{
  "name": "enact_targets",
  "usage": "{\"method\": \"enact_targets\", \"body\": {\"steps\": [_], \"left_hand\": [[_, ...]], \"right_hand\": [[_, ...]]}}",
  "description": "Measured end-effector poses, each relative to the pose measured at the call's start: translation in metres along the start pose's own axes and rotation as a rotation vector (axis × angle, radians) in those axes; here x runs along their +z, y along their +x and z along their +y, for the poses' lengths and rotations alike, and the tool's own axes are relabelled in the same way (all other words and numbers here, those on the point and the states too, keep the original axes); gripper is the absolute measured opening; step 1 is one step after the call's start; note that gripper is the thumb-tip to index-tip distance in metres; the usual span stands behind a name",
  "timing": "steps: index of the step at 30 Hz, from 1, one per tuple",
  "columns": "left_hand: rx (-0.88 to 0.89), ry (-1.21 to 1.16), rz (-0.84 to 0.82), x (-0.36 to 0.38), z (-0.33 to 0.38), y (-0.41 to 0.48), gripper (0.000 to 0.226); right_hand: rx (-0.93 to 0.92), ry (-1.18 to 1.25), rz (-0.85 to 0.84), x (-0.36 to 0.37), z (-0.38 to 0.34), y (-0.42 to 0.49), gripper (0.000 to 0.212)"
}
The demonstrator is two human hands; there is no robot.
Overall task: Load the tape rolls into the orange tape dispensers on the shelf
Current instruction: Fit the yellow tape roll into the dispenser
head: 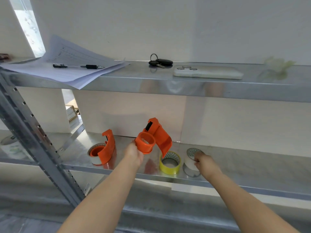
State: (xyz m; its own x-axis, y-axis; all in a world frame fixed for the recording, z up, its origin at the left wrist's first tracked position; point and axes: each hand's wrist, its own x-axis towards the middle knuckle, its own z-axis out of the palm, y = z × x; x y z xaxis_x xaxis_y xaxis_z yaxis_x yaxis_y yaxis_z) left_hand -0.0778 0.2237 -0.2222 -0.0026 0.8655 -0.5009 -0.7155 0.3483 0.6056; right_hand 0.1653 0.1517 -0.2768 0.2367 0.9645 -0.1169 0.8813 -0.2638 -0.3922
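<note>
My left hand (134, 154) holds an empty orange tape dispenser (154, 137) lifted above the lower metal shelf (244, 158), its round hub facing me. At the right, my right hand (201, 159) grips a clear tape roll (190, 161) that stands tilted on the shelf. A yellow tape roll (170, 163) lies flat between my two hands. At the left stands a second orange dispenser (105, 149) with a clear roll sitting around its hub.
The upper shelf (134, 83) carries papers (67, 64) with a pen (78, 66), keys (159, 62), a white phone (207, 73) and a crumpled bag at far right. A perforated steel upright (38, 132) slants across the left.
</note>
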Motion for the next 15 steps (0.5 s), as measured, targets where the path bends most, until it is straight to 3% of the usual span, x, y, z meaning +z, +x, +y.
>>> {"method": "enact_targets", "body": {"steps": [10, 13, 15], "left_hand": [[-0.011, 0.048, -0.003, 0.002, -0.011, 0.002, 0.026], [-0.016, 0.069, -0.007, 0.002, -0.012, -0.001, 0.023], [-0.016, 0.078, -0.006, 0.001, -0.012, -0.002, 0.018]], "right_hand": [[-0.031, -0.085, -0.070, 0.013, 0.001, -0.013, 0.012], [-0.130, -0.108, 0.002, 0.016, -0.004, -0.013, 0.047], [-0.270, -0.175, 0.055, 0.019, -0.013, -0.013, 0.053]]}}
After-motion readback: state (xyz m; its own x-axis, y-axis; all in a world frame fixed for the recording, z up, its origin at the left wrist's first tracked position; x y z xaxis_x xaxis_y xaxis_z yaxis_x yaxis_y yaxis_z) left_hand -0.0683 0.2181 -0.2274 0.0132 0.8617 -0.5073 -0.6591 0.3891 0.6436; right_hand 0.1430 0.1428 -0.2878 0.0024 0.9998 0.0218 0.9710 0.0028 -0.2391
